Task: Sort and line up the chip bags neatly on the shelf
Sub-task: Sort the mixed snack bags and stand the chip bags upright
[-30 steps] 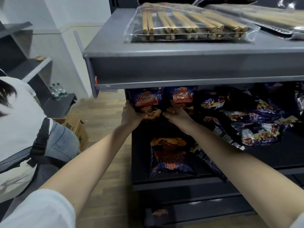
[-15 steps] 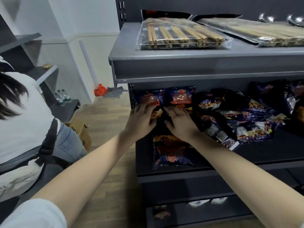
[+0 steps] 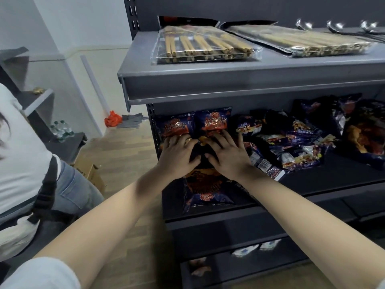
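Two dark blue chip bags with orange print stand upright side by side at the back left of the dark middle shelf (image 3: 325, 184): the left bag (image 3: 174, 125) and the right bag (image 3: 215, 121). My left hand (image 3: 178, 156) lies with spread fingers against the lower part of the left bag. My right hand (image 3: 227, 155) lies the same way against the right bag. A third bag of the same kind (image 3: 205, 191) lies flat near the shelf's front edge, just under my wrists. A loose heap of dark chip bags (image 3: 291, 147) covers the shelf's right half.
The grey shelf above (image 3: 239, 80) overhangs the bags and carries clear packs of chopsticks (image 3: 200, 46). A person in a white top (image 3: 23, 147) crouches at the left beside a cardboard box (image 3: 91, 176). Lower shelves hold a few small packets (image 3: 250, 249).
The view has risen and drawn back from the shelf. Both hands have slid from gripping the bags' lower edges to lying flat with spread fingers on the two upright bags.
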Motion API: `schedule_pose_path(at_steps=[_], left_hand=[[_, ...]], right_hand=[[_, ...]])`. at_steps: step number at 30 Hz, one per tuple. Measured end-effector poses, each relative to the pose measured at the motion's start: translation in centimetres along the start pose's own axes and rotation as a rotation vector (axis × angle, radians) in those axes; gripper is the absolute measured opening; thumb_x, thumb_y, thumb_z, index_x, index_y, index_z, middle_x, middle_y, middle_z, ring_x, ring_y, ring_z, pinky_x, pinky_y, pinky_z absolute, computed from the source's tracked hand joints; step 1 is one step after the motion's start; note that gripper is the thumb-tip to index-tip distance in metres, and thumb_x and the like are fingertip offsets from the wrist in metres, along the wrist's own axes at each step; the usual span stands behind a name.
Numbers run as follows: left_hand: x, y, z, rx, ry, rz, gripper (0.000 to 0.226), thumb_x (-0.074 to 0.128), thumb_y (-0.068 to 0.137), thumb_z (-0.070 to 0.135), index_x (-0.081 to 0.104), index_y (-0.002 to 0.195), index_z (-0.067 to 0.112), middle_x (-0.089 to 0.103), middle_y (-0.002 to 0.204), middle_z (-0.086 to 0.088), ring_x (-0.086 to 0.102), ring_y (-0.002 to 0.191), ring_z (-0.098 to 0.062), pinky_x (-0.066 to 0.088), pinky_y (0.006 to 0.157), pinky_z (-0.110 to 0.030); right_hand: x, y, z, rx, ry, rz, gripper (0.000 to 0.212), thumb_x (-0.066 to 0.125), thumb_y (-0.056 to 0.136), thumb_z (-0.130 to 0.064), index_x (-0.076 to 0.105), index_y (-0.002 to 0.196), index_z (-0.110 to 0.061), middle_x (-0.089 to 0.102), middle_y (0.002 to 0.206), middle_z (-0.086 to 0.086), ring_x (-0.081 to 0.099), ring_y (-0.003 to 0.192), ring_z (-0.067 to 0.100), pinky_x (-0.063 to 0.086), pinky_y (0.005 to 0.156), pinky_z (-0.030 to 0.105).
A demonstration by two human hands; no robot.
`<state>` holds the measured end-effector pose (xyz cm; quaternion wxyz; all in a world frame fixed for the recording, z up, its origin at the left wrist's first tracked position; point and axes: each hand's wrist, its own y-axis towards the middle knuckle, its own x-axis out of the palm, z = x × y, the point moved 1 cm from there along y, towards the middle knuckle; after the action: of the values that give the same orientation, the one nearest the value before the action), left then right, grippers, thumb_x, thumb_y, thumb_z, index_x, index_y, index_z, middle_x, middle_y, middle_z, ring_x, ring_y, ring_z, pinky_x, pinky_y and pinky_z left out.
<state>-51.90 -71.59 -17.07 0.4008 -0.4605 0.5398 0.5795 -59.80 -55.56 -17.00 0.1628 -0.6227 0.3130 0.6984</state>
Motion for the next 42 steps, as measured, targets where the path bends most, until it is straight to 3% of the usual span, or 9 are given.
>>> schedule_pose_path(at_steps=[5, 8, 12, 18, 23, 30, 34, 38, 42], left_hand=[[-0.6, -0.3, 0.2, -0.01, 0.005, -0.073, 0.066, 0.033, 0.085, 0.06, 0.037, 0.139, 0.022, 0.036, 0.142, -0.006, 0.031, 0.129, -0.035, 0.02, 0.11, -0.05], [-1.5, -2.5, 1.6, 0.053, -0.083, -0.136, 0.067, 0.029, 0.087, 0.065, 0.033, 0.141, 0.026, 0.03, 0.147, -0.001, 0.026, 0.134, -0.032, 0.013, 0.113, -0.05], [-1.7, -6.3, 3.1, 0.174, -0.031, -0.222, 0.084, 0.009, 0.074, 0.074, 0.026, 0.143, 0.028, 0.025, 0.149, 0.002, 0.022, 0.136, -0.027, 0.011, 0.114, -0.05], [0.9, -7.2, 4.1, 0.089, -0.058, -0.261, 0.088, 0.023, 0.075, 0.069, 0.021, 0.146, 0.017, 0.02, 0.152, -0.007, 0.017, 0.137, -0.032, 0.009, 0.113, -0.048], [3.3, -8.7, 4.3, 0.068, -0.121, -0.274, 0.1, 0.018, 0.069, 0.073, 0.011, 0.149, 0.014, 0.009, 0.155, -0.01, 0.005, 0.141, -0.035, 0.008, 0.114, -0.045], [4.6, -9.1, 4.5, 0.116, -0.109, -0.197, 0.104, 0.039, 0.071, 0.074, 0.014, 0.147, 0.007, 0.013, 0.153, -0.019, 0.006, 0.14, -0.042, 0.016, 0.111, -0.051], [4.6, -9.0, 4.3, 0.134, -0.116, -0.199, 0.107, 0.038, 0.068, 0.076, 0.015, 0.146, 0.007, 0.016, 0.152, -0.021, 0.01, 0.139, -0.045, 0.022, 0.108, -0.054], [4.6, -9.2, 4.4, 0.145, -0.114, -0.197, 0.106, 0.043, 0.066, 0.074, 0.016, 0.144, 0.007, 0.021, 0.15, -0.023, 0.016, 0.138, -0.047, 0.028, 0.105, -0.055], [4.3, -9.0, 4.2, 0.139, -0.159, -0.227, 0.104, 0.044, 0.07, 0.072, 0.017, 0.146, 0.006, 0.015, 0.153, -0.02, 0.008, 0.14, -0.044, 0.027, 0.107, -0.053]], right_hand=[[-0.1, -0.5, 0.3, -0.02, -0.024, 0.021, 0.071, 0.006, 0.086, -0.057, 0.028, 0.146, -0.025, 0.03, 0.151, 0.005, 0.015, 0.144, 0.031, 0.0, 0.111, 0.061], [-0.7, -2.1, 0.3, -0.034, -0.007, 0.088, 0.065, 0.015, 0.091, -0.054, 0.031, 0.146, -0.024, 0.033, 0.15, 0.006, 0.018, 0.144, 0.032, 0.003, 0.111, 0.062], [-1.0, -5.8, -0.9, -0.091, 0.035, 0.18, 0.061, 0.026, 0.093, -0.052, 0.043, 0.14, -0.016, 0.039, 0.148, 0.008, 0.026, 0.141, 0.031, 0.007, 0.112, 0.059], [2.3, -9.3, -3.5, -0.072, 0.081, 0.157, 0.059, 0.037, 0.093, -0.047, 0.053, 0.131, -0.006, 0.049, 0.141, 0.011, 0.039, 0.135, 0.03, 0.016, 0.113, 0.054], [4.6, -10.4, -4.2, -0.016, 0.184, 0.07, 0.058, 0.038, 0.092, -0.043, 0.046, 0.137, -0.007, 0.047, 0.142, 0.013, 0.04, 0.135, 0.03, 0.026, 0.111, 0.057], [5.7, -11.1, -4.4, 0.027, 0.324, 0.038, 0.058, 0.035, 0.094, -0.039, 0.036, 0.143, -0.008, 0.037, 0.148, 0.013, 0.03, 0.14, 0.031, 0.03, 0.112, 0.048], [5.8, -11.1, -4.4, 0.021, 0.338, 0.027, 0.058, 0.036, 0.095, -0.038, 0.035, 0.144, -0.006, 0.035, 0.149, 0.014, 0.027, 0.141, 0.031, 0.036, 0.109, 0.045], [5.8, -11.3, -4.4, 0.014, 0.318, 0.002, 0.058, 0.037, 0.095, -0.039, 0.033, 0.144, -0.007, 0.034, 0.15, 0.013, 0.026, 0.141, 0.03, 0.036, 0.11, 0.043], [5.0, -10.7, -4.0, -0.018, 0.284, -0.05, 0.061, 0.031, 0.095, -0.048, 0.04, 0.141, -0.009, 0.04, 0.146, 0.012, 0.035, 0.137, 0.031, 0.032, 0.111, 0.049]])
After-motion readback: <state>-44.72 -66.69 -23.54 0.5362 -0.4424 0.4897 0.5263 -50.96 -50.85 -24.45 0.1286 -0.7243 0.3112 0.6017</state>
